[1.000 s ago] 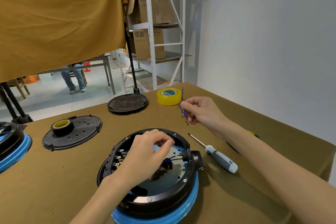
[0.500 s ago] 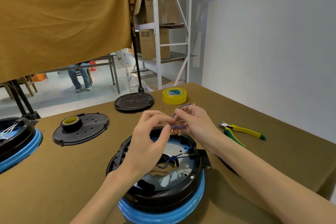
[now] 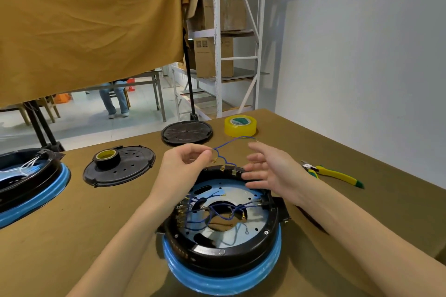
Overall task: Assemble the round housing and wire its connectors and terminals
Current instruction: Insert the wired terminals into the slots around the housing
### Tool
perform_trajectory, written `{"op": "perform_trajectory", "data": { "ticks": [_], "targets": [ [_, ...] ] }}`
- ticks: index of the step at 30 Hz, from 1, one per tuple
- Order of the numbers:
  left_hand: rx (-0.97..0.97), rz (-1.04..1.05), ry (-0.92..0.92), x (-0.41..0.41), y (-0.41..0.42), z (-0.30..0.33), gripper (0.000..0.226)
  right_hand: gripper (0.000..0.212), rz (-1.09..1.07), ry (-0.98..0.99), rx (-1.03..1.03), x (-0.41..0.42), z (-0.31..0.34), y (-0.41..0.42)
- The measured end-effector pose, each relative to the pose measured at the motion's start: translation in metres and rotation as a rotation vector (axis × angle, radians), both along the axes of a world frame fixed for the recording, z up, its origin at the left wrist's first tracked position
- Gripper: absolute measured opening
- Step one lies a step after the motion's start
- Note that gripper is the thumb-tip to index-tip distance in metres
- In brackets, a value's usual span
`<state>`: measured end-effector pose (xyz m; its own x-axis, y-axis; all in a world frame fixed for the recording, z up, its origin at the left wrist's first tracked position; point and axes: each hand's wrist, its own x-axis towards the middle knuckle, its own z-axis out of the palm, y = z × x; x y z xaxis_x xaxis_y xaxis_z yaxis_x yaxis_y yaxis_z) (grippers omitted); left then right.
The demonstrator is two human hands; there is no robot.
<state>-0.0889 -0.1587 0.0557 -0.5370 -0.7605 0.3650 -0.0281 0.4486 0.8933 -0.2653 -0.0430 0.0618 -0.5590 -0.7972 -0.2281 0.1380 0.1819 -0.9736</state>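
- Olive-brown cloth covers the bench [image 3: 301, 152], matte and slightly creased, with a plain white wall to the right and a mustard fabric screen [image 3: 84, 26] hanging at the upper left.
- The round housing [image 3: 224, 219] sits at the near middle of the bench: a glossy black plastic ring on a blue ribbed rubbery base, with a pale metal plate inside pierced by slots and small holes.
- Thin blue wires [image 3: 217, 214] loop across that plate, ending in small brass ring and spade terminals.
- The left hand [image 3: 183, 166] pinches a loose blue wire harness [image 3: 229, 144] between thumb and fingertips above the housing's far rim; its brass terminals dangle below the grip.
- The right hand [image 3: 272, 171] hovers beside it, fingers straight and spread, holding nothing.
- A translucent yellow tape roll [image 3: 240, 123] stands beyond the hands.
- Two flat black round covers lie to the far left: a ribbed disc [image 3: 187, 132] and a perforated cover [image 3: 125, 171] carrying a dark tape roll [image 3: 107, 158].
- Yellow-and-green-handled pliers [image 3: 335, 175] lie to the right.
- A second housing [image 3: 26, 185] on a blue base sits at the left edge.
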Motion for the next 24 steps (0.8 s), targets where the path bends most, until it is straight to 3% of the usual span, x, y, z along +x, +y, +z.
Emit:
{"op": "perform_trajectory", "data": {
  "ticks": [2, 4, 6, 8, 12, 16, 19, 21, 24],
  "targets": [
    [-0.023, -0.029, -0.026, 0.011, -0.008, 0.009, 0.009, 0.045, -0.168, 0.397, -0.010, 0.000, 0.002, 0.002],
    [-0.050, -0.075, -0.052, 0.021, -0.014, 0.016, 0.010, 0.031, -0.266, 0.842, -0.183, 0.009, 0.007, 0.005],
    [-0.093, -0.107, -0.095, 0.029, -0.018, 0.022, 0.010, 0.029, -0.224, 1.231, -0.236, 0.023, 0.013, 0.004],
    [-0.119, -0.144, -0.152, 0.035, -0.020, 0.024, 0.009, 0.032, -0.076, 1.418, -0.177, 0.039, 0.017, -0.002],
    [-0.097, -0.202, -0.226, 0.043, -0.020, 0.016, 0.011, 0.021, 0.325, 1.069, -0.203, 0.059, 0.019, -0.014],
    [-0.036, -0.045, -0.173, 0.057, -0.031, -0.004, 0.019, 0.021, 0.327, 0.950, -0.126, 0.062, 0.003, -0.025],
    [0.014, 0.107, -0.117, 0.065, -0.035, -0.029, 0.012, 0.021, 0.443, 0.624, 0.025, 0.063, -0.003, -0.031],
    [0.072, 0.123, -0.121, 0.067, -0.034, -0.050, 0.015, 0.020, 0.466, 0.450, 0.089, 0.065, -0.001, -0.037],
    [0.169, 0.065, -0.103, 0.065, -0.029, -0.075, 0.019, 0.018, 0.473, 0.411, 0.171, 0.067, -0.002, -0.048]
  ]
}}
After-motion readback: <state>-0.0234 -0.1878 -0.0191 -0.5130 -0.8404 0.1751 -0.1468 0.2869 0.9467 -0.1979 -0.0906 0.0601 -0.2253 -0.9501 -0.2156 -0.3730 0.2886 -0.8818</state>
